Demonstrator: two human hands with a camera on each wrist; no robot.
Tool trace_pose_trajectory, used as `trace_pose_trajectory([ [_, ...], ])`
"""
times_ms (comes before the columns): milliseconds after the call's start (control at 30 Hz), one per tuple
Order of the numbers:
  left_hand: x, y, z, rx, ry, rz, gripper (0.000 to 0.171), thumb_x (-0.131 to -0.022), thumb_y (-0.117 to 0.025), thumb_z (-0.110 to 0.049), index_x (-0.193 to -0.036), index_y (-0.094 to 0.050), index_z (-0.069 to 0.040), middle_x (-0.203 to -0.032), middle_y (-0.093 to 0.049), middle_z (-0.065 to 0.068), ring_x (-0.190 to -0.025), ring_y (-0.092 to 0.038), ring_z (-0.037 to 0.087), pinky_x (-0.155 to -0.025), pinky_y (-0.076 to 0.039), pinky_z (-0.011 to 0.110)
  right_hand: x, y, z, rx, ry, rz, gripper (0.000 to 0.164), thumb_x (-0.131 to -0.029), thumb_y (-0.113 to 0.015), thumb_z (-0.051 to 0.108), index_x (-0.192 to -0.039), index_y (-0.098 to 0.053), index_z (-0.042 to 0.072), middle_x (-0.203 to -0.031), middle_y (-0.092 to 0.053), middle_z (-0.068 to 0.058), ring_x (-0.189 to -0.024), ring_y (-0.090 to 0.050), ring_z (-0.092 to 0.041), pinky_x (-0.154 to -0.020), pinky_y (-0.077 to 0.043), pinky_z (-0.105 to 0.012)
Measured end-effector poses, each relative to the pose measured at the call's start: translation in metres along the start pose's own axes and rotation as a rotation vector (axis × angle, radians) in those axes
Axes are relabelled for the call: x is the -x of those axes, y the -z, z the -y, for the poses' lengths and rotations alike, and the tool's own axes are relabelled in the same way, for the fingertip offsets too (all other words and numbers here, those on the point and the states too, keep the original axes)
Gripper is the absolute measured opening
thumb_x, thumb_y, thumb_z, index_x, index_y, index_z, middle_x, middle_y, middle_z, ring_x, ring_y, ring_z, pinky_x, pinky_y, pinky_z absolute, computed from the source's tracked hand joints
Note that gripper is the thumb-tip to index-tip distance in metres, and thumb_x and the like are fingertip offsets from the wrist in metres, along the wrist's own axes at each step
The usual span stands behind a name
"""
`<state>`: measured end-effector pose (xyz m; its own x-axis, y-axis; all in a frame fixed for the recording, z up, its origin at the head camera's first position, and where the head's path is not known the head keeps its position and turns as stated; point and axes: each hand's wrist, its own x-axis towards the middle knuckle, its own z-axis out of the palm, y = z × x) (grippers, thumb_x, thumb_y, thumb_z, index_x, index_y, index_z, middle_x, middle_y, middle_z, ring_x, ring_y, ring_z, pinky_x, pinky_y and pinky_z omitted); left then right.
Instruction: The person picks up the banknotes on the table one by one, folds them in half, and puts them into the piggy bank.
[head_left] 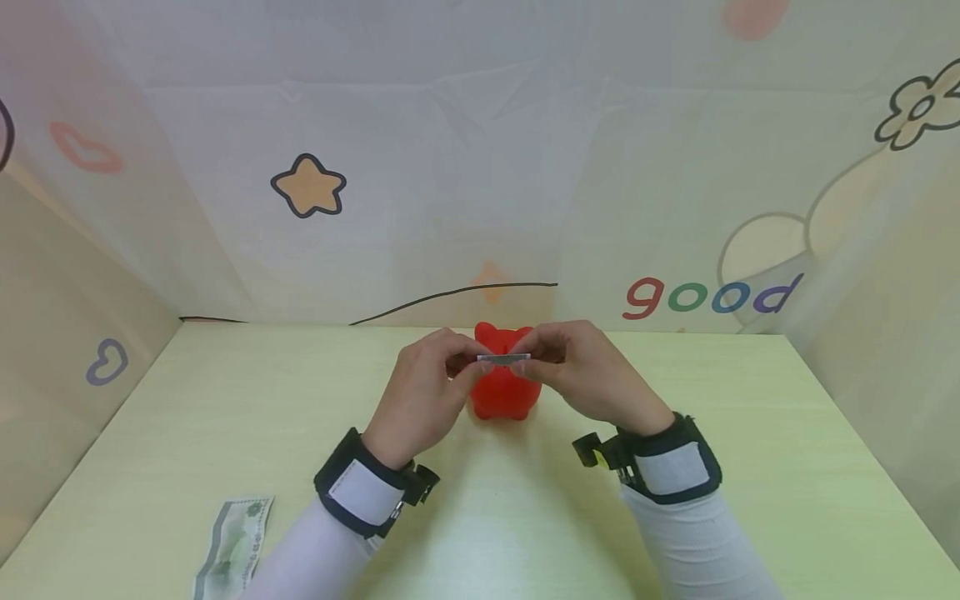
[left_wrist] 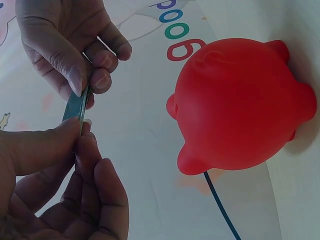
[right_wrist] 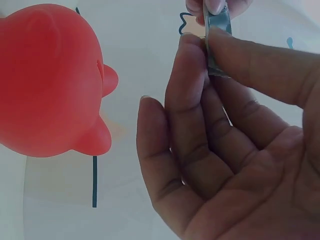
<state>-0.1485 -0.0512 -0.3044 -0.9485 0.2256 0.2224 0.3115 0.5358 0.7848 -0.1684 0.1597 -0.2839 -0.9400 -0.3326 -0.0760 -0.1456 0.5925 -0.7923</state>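
Observation:
Both hands meet in front of the upper part of a red piggy bank point(head_left: 504, 395). Between them is a small folded banknote point(head_left: 504, 359), grey-green and narrow, with layered edges. My left hand point(head_left: 422, 392) pinches one end between thumb and fingers. At the other end, my right hand point(head_left: 596, 375) pinches it the same way, its other fingers loosely bent in the right wrist view. The piggy bank stands on the table with its ears up; in the right wrist view a slot point(right_wrist: 100, 71) shows on its top near the ears.
Another banknote point(head_left: 234, 546), unfolded, lies on the pale table point(head_left: 750, 467) at the front left, beside the left sleeve. A light printed cloth point(head_left: 450, 192) with a star and the word "good" rises behind the table and along its sides.

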Motion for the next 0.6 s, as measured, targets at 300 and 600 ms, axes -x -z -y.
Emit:
trace_pose_trajectory([
  [300, -0.0005, -0.0010, -0.0003, 0.019, 0.025, 0.038, 0.016, -0.095, -0.076, -0.017, -0.110, -0.075, -0.011, -0.089, -0.070, 0.001, -0.081, -0.062, 0.019, -0.069, -0.055, 0.030, 0.0015, 0.0002, 0.0004, 0.019, 0.016, 0.006, 0.012, -0.098, -0.068, 0.011, -0.107, -0.076, 0.010, -0.095, -0.073, -0.009, -0.093, -0.068, -0.033, -0.082, -0.057, -0.036],
  [600, -0.0008, -0.0012, 0.0006, 0.024, -0.004, 0.128, 0.016, -0.101, -0.069, -0.026, -0.109, -0.076, -0.014, -0.071, -0.063, 0.000, -0.066, -0.058, 0.017, -0.056, -0.047, 0.028, 0.0017, -0.0012, 0.0003, 0.025, 0.067, 0.037, 0.008, -0.099, -0.068, 0.011, -0.104, -0.074, 0.011, -0.093, -0.072, -0.004, -0.091, -0.067, -0.028, -0.081, -0.056, -0.036],
])
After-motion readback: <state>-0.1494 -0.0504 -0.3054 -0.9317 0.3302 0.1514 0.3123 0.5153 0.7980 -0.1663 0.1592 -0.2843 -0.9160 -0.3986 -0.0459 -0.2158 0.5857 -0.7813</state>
